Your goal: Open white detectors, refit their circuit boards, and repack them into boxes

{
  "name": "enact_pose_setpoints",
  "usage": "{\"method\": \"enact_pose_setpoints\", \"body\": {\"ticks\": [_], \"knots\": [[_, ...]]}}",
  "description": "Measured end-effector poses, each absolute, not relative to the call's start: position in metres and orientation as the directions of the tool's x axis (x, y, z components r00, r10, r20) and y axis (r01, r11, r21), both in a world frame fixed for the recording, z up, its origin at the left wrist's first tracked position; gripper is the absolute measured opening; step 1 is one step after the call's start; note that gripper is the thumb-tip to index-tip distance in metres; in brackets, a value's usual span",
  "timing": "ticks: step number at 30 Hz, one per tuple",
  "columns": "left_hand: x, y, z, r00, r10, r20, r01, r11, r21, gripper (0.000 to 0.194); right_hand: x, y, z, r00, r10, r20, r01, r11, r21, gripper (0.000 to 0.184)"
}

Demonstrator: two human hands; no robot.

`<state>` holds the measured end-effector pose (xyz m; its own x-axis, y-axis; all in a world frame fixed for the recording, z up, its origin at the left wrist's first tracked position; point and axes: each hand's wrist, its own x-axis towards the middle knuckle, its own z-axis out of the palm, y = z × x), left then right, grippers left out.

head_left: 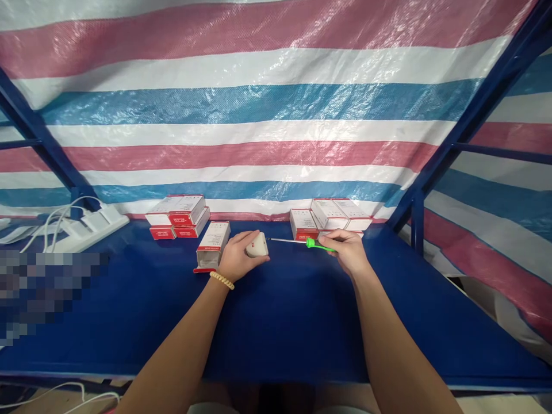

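Note:
My left hand point(240, 254) is closed around a small white detector point(257, 246), its fingers over the top and the thumb along the near side. Between the fingers and thumb of my right hand point(346, 250) is a screwdriver with a bright green handle point(317, 245) and a thin metal shaft point(288, 240). The shaft points left, its tip close to the detector's right side; whether they touch I cannot tell. Just left of my left hand lies an open red and white box point(213, 244), its near end flap folded down.
Several red and white boxes point(186, 210) are stacked at the back left, and more boxes point(340, 214) at the back right. A white power strip point(97, 224) with plugs and cables lies at the left of the blue table point(284, 322). Blue metal posts point(448, 149) and a striped sheet point(259, 109) enclose it.

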<state>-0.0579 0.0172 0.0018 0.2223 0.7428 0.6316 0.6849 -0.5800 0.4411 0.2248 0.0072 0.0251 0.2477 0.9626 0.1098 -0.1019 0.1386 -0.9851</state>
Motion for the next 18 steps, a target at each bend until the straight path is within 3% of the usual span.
{"method": "enact_pose_setpoints", "body": {"ticks": [6, 18], "knots": [[-0.0575, 0.0154, 0.0027, 0.229, 0.758, 0.61, 0.68, -0.573, 0.457, 0.068, 0.2258, 0.0085, 0.0232, 0.188, 0.973, 0.131, -0.02, 0.137, -0.99, 0.031], [-0.057, 0.0127, 0.0047, 0.253, 0.787, 0.562, 0.7, -0.55, 0.455, 0.068, 0.2249, 0.0076, 0.0242, 0.216, 0.97, 0.11, -0.034, 0.12, -0.992, 0.032]]}}
